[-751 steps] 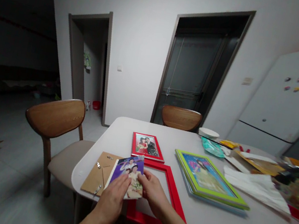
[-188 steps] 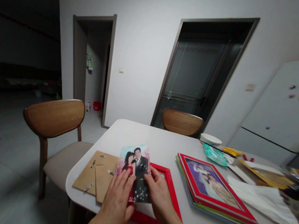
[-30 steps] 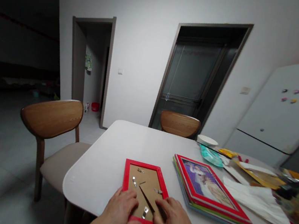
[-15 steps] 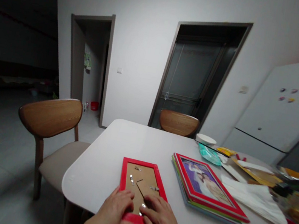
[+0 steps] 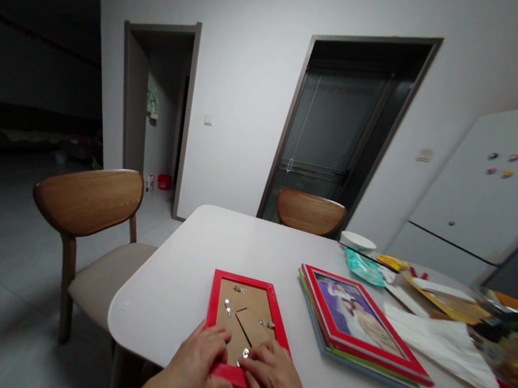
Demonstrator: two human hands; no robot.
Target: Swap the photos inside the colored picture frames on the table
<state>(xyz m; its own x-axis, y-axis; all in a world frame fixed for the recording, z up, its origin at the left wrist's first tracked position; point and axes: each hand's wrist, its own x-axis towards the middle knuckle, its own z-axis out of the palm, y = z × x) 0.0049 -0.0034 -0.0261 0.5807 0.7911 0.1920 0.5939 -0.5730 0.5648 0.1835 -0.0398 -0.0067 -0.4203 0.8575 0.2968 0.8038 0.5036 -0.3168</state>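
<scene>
**Item 1, under our hands.** One red picture frame (image 5: 242, 316) lies face down at the near edge of the white table (image 5: 201, 244), brown backing up.
- Our left hand (image 5: 205, 362) lies flat on its near-left corner.
- Our right hand (image 5: 271, 383) lies flat on the near-right, fingertips beside a metal clip (image 5: 245, 354). Neither hand closes round anything.
- We count four clips and one fold-out stand leg (image 5: 241, 327).
- We judge it light and stiff, with a smooth rim and a front that is probably breakable. It is best taken by the two long rims, not by the leg.

**Item 2, right of the right hand.** One stack of frames (image 5: 361, 324), red on top and green beneath. We cannot tell the total.

**Item 3, beyond the stack.** One teal packet (image 5: 364, 268) and one white bowl (image 5: 358, 241).

**Item 4, chairs, two.** The near chair (image 5: 88, 205) stands left of the left hand. The far chair (image 5: 310, 212) stands past the fingertips.
</scene>
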